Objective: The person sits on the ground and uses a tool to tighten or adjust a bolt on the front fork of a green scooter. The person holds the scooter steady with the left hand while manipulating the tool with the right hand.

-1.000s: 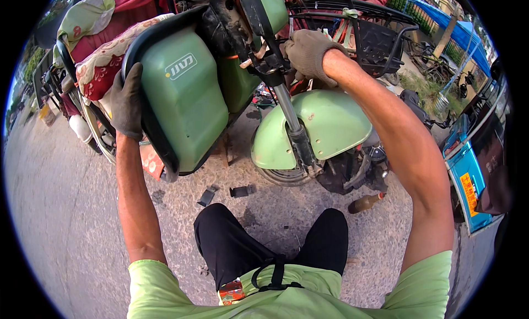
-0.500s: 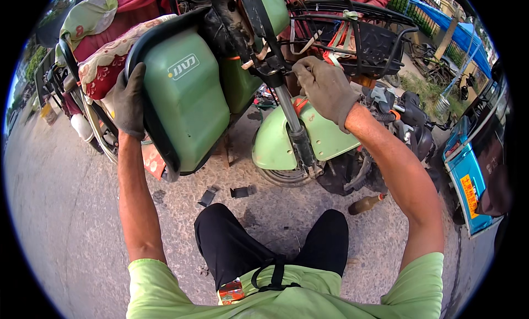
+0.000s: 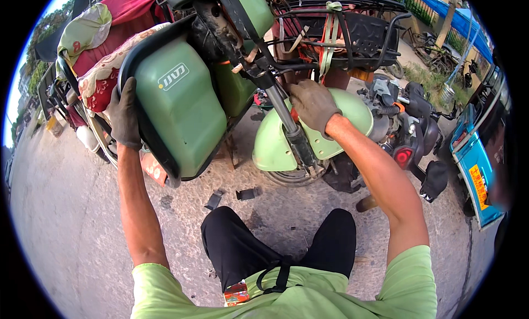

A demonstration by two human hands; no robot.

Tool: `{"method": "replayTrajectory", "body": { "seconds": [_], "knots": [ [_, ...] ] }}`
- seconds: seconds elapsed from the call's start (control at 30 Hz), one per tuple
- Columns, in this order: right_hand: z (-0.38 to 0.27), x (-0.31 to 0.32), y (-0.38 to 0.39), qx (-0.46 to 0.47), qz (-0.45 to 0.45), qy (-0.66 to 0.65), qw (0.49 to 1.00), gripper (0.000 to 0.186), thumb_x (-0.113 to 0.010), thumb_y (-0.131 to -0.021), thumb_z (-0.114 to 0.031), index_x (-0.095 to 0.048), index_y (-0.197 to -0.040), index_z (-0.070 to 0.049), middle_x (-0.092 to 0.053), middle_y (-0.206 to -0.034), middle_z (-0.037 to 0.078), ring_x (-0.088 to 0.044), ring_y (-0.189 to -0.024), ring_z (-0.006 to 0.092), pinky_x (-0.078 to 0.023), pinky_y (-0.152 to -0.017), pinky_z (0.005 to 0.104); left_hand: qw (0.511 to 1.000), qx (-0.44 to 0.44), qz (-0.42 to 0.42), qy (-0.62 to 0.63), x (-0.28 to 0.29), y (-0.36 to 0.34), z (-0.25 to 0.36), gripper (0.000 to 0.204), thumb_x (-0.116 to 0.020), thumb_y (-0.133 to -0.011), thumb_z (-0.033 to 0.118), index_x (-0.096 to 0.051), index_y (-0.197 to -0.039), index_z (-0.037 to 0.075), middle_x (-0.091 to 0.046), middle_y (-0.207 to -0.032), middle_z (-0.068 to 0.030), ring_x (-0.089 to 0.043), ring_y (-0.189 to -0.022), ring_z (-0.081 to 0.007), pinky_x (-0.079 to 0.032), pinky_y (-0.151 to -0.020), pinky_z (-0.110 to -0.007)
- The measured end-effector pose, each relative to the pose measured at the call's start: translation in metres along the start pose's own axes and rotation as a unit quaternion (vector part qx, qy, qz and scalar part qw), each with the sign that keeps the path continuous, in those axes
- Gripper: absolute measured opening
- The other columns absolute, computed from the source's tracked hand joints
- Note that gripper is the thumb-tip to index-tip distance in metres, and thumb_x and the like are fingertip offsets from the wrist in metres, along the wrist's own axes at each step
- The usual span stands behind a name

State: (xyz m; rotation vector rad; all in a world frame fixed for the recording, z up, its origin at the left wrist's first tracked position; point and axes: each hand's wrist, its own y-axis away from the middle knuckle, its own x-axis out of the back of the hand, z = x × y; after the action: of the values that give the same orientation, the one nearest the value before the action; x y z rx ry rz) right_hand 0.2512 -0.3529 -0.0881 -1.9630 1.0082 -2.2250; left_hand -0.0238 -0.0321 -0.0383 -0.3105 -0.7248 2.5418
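My left hand (image 3: 124, 112), in a dark work glove, is wrapped round the black-edged rim of a green body panel (image 3: 182, 115) at left. My right hand (image 3: 311, 104), gloved, has curled fingers beside the steel front fork tube (image 3: 278, 98), above the pale green front mudguard (image 3: 344, 120). Something orange-red shows under those fingers; I cannot make out what, if anything, they hold. The black fork clamp and bracket (image 3: 259, 71) are just above my right hand, and the front wheel (image 3: 289, 178) shows below the mudguard.
A black metal basket (image 3: 369, 38) with straps is at top. Red and floral cloths (image 3: 132, 13) cover seating at upper left. Motorbike parts (image 3: 405, 153) and a blue vehicle panel (image 3: 468, 165) are at right. Small black pieces (image 3: 245, 193) lie on the concrete (image 3: 82, 220) near my knees.
My right hand has moved down from the upper fork area to beside the tube. My left hand stays on the panel rim. The top of the fork appears shifted slightly left.
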Motion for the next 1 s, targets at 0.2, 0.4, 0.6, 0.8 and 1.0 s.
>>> {"method": "replayTrajectory", "body": {
  "seconds": [0.2,0.4,0.6,0.8,1.0],
  "knots": [
    [0.008,-0.009,-0.029,-0.045,-0.079,0.020,0.996,0.030,-0.054,-0.095,-0.027,-0.069,-0.107,-0.004,-0.068,-0.109,0.021,-0.064,-0.104,0.0384,-0.051,-0.091,0.0496,1.000,-0.001,-0.013,-0.006,-0.002,0.001,0.000,0.046,-0.061,-0.102,0.037,-0.061,-0.129,0.000,-0.067,-0.110,-0.0048,-0.063,-0.093,-0.0117,-0.050,-0.083,-0.027],
    [0.007,-0.007,-0.005,-0.031,0.032,-0.058,0.997,0.030,-0.053,-0.094,-0.024,-0.068,-0.113,-0.006,-0.066,-0.111,0.019,-0.064,-0.102,0.0375,-0.051,-0.090,0.0487,1.000,0.004,-0.004,0.005,-0.001,0.000,-0.001,0.044,-0.061,-0.102,0.036,-0.061,-0.129,0.001,-0.067,-0.110,-0.0039,-0.063,-0.096,-0.0117,-0.050,-0.085,-0.026],
    [0.003,-0.015,-0.013,-0.018,0.147,-0.198,0.969,0.031,-0.057,-0.090,-0.015,-0.068,-0.117,-0.006,-0.065,-0.103,0.018,-0.063,-0.100,0.0388,-0.051,-0.089,0.0468,1.000,0.003,-0.013,-0.013,0.000,0.002,0.001,0.044,-0.062,-0.102,0.036,-0.061,-0.128,0.001,-0.067,-0.110,-0.0035,-0.062,-0.096,-0.0115,-0.050,-0.085,-0.026],
    [-0.002,-0.028,-0.017,-0.018,0.211,-0.177,0.961,0.028,-0.054,-0.090,-0.008,-0.069,-0.114,-0.003,-0.066,-0.105,0.020,-0.064,-0.098,0.0403,-0.052,-0.087,0.0458,1.000,0.001,-0.022,0.003,0.004,-0.001,-0.002,0.045,-0.063,-0.101,0.037,-0.062,-0.127,0.001,-0.067,-0.108,-0.0033,-0.062,-0.094,-0.0109,-0.050,-0.083,-0.026],
    [-0.009,-0.017,0.000,-0.046,0.293,-0.237,0.925,0.025,-0.060,-0.094,-0.011,-0.069,-0.115,-0.001,-0.072,-0.100,0.014,-0.070,-0.089,0.0277,-0.055,-0.081,0.0385,1.000,0.001,-0.018,0.005,-0.001,0.001,0.001,0.047,-0.064,-0.100,0.039,-0.062,-0.126,0.000,-0.067,-0.109,-0.0045,-0.062,-0.096,-0.0121,-0.049,-0.087,-0.027]
  ]
}}
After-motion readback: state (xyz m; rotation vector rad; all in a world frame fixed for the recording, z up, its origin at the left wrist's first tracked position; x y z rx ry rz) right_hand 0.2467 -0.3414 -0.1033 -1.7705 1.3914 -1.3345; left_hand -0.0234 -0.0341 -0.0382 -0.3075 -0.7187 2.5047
